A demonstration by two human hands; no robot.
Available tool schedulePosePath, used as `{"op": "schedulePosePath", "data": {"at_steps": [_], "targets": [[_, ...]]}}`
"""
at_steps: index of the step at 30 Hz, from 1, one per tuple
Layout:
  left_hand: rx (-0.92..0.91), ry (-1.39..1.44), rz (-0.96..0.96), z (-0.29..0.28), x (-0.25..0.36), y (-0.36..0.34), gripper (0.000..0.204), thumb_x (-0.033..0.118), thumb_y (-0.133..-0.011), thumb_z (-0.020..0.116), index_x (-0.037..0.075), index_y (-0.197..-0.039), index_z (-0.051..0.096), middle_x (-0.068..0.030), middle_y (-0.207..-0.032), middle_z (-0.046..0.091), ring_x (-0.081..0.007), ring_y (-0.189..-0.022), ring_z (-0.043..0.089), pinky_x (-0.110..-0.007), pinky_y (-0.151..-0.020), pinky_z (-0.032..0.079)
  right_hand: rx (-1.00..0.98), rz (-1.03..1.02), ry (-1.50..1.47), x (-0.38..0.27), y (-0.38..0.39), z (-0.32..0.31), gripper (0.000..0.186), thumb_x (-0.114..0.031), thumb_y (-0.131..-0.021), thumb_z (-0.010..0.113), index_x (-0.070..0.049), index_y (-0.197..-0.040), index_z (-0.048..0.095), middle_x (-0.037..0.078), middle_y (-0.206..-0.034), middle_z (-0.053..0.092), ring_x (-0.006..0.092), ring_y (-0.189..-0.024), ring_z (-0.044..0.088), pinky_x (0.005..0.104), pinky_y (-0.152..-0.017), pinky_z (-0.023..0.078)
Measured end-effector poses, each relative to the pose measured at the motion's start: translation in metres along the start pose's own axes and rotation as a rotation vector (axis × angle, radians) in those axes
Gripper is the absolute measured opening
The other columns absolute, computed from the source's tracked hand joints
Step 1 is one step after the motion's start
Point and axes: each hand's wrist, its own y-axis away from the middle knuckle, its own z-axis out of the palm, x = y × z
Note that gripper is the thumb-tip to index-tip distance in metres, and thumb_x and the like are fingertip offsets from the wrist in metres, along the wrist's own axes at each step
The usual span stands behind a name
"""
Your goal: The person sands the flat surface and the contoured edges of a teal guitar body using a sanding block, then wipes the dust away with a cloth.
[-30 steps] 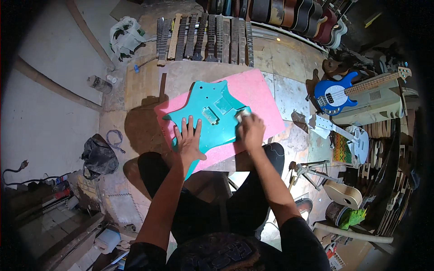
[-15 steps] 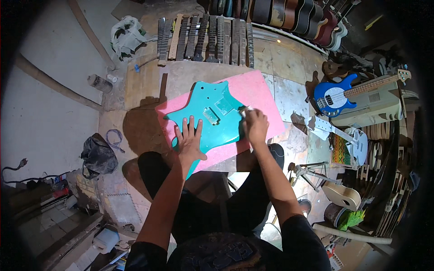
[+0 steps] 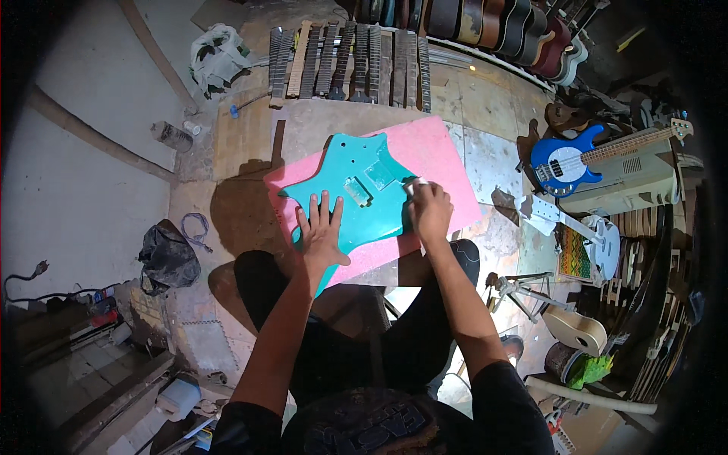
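A teal star-shaped guitar body point(image 3: 370, 218) with holes and routed cavities lies on a pink foam board point(image 3: 444, 152) in front of me. My left hand point(image 3: 322, 235) rests on its lower left part, fingers spread flat, thumb out to the right. My right hand point(image 3: 431, 208) is curled at the body's right edge, gripping a small whitish pad point(image 3: 417, 183) that is mostly hidden under my fingers. My bent legs in dark trousers show below the board.
Guitar necks point(image 3: 341, 64) lie in a row beyond the board, with guitars point(image 3: 493, 23) behind. A blue bass point(image 3: 569, 167) and pale guitar point(image 3: 603, 250) are at right, beside a metal stand point(image 3: 516, 288). A black bag point(image 3: 167, 258) and cable point(image 3: 193, 231) lie left.
My right hand has shifted slightly right and upward along the body's edge with the pad. My left hand stays spread on the body. The whole view has shifted a little.
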Motion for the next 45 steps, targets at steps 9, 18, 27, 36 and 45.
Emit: {"op": "schedulePosePath", "data": {"at_steps": [9,18,27,36,45], "targets": [[0.025,0.007,-0.005,0.0,-0.002,0.005,0.156,0.034,-0.038,0.098,0.015,-0.167,0.013,-0.0231,-0.172,0.006,-0.0464,-0.159,0.002,-0.07,-0.123,0.006,-0.102,-0.32,-0.023,-0.05,0.096,0.038,0.052,-0.015,-0.078,0.077,-0.016,-0.129,0.067,0.018,-0.133,0.059,0.0395,-0.12,0.056,0.0524,-0.097,0.045],[-0.007,-0.021,0.003,0.0,-0.001,0.001,0.16,0.039,-0.039,0.099,0.014,-0.168,0.007,-0.025,-0.172,0.001,-0.048,-0.158,-0.002,-0.07,-0.122,0.004,0.078,-0.034,0.081,-0.01,0.052,0.031,0.056,-0.013,-0.078,0.076,-0.014,-0.132,0.063,0.023,-0.127,0.06,0.0432,-0.112,0.059,0.0569,-0.089,0.048],[0.127,0.139,-0.062,-0.001,-0.045,0.01,0.128,0.049,-0.062,0.092,0.018,-0.166,0.023,-0.0219,-0.173,0.003,-0.0474,-0.158,0.004,-0.065,-0.125,0.01,0.068,-0.211,0.051,-0.001,0.055,0.024,0.052,-0.011,-0.078,0.075,-0.012,-0.129,0.066,0.02,-0.126,0.061,0.0426,-0.11,0.058,0.0541,-0.091,0.047],[0.17,0.365,-0.035,0.008,-0.057,0.015,0.101,0.037,-0.086,0.08,0.019,-0.167,0.022,-0.0269,-0.172,-0.003,-0.0438,-0.157,0.02,-0.05,-0.12,0.035,-0.114,-0.326,-0.007,-0.093,0.141,0.071,0.05,-0.013,-0.076,0.076,-0.016,-0.126,0.069,0.017,-0.137,0.058,0.0389,-0.121,0.056,0.0526,-0.099,0.044],[0.12,0.433,-0.018,0.001,-0.061,0.028,0.088,0.01,-0.088,0.078,0.026,-0.163,0.034,-0.0245,-0.172,0.001,-0.0417,-0.151,0.035,-0.045,-0.115,0.045,0.126,-0.108,0.149,-0.037,0.066,0.044,0.048,-0.015,-0.083,0.072,-0.015,-0.13,0.066,0.022,-0.129,0.06,0.0435,-0.11,0.059,0.0556,-0.092,0.047]]}}
